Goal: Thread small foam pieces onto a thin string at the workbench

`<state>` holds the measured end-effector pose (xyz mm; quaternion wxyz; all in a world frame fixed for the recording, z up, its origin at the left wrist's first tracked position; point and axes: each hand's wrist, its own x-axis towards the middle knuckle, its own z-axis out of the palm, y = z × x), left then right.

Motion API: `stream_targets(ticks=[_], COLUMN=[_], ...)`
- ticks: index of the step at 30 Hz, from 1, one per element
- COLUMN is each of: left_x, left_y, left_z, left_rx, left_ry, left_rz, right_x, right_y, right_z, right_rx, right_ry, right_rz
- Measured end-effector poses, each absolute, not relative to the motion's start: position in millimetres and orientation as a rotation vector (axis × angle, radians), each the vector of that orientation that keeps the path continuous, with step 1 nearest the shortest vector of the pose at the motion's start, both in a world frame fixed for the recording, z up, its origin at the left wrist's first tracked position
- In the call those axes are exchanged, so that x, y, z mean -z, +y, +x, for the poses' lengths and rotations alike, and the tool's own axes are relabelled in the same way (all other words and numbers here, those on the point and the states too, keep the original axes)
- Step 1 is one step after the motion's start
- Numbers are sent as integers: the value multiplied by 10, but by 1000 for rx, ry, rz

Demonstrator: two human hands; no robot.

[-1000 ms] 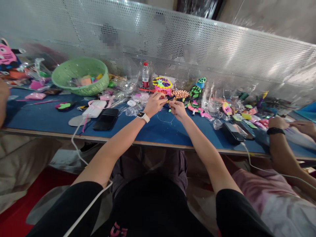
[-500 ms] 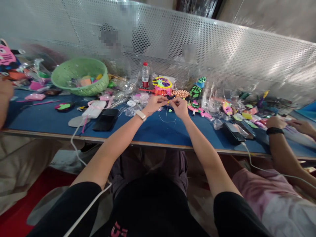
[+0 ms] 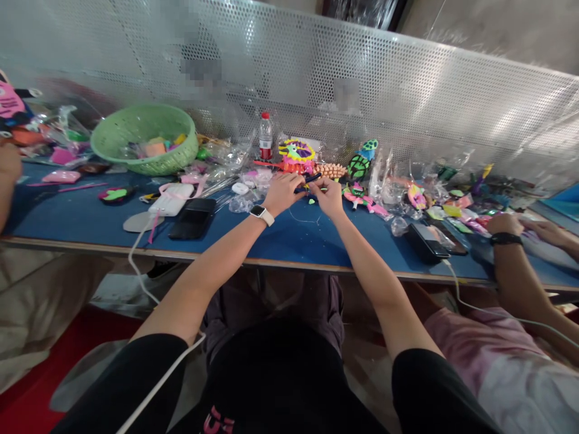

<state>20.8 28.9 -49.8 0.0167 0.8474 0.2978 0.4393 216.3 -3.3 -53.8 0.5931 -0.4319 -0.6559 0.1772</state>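
My left hand (image 3: 283,191), with a watch (image 3: 262,213) on its wrist, is turned back up, its fingers closed on a small dark blue piece (image 3: 312,178). Close beside it on the right, my right hand (image 3: 329,196) is closed in a pinch at the same piece. A bit of yellow shows between the fingertips, too small to name. A thin pale thread (image 3: 302,218) curves over the blue table (image 3: 289,244) below both hands. Just beyond them lie a brown spiky foam piece (image 3: 331,170) and a yellow-and-purple foam figure (image 3: 296,150).
A green basket (image 3: 145,166) of foam pieces stands left, a red-capped bottle (image 3: 265,137) behind my hands. A phone (image 3: 193,218) and white power bank (image 3: 170,200) lie left, a black device (image 3: 426,243) right. Co-workers' hands (image 3: 505,224) are at both sides; a perforated metal panel (image 3: 289,72) backs the table.
My left hand has rolled over, so its back and the watch face now show. My right hand has hardly moved. The thread beneath them has shifted slightly.
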Motion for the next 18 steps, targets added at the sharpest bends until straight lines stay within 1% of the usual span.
stream_targets(ticks=[4, 8, 14, 16, 18], left_x=[462, 424, 471, 477, 469], left_y=[252, 231, 298, 302, 289], left_z=[193, 229, 323, 310, 273], left_rx=[-1399, -1463, -1293, -1297, -1380], left_ry=[900, 837, 766, 774, 812], left_rz=[2627, 2426, 1898, 1907, 2025], right_x=[533, 515, 524, 541, 559], right_y=[-51, -73, -79, -65, -44], right_z=[2162, 2181, 2160, 2148, 2145], right_rx=[-418, -417, -407, -396, -387], right_ry=[-1521, -1524, -1519, -1510, -1479], right_rz=[-991, -968, -978, -981, -997])
